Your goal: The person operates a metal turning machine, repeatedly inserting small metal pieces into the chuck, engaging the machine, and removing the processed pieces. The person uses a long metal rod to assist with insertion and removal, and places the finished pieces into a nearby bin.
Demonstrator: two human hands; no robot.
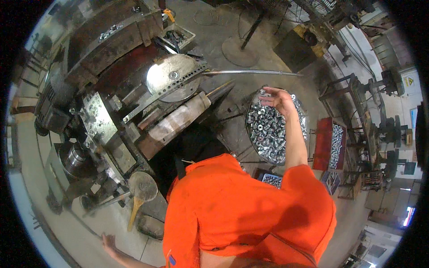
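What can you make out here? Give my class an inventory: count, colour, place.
Metal parts: many, silver, round container and red bin
Round container: one, dark, right of centre
Red bin: one, red, right
Machine: one, grey, left
Disc: one, silver, on machine
Perforated bar: one, grey, across disc
Fan: one, grey, top edge
Orange shirt: one, orange, lower centre
Left hand: one, bare, lower left
Right hand: one, bare, over round container

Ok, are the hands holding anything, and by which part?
Cannot be told: the right hand is over the metal parts, its grip unclear; the left hand, at lower left, shows no clear hold.
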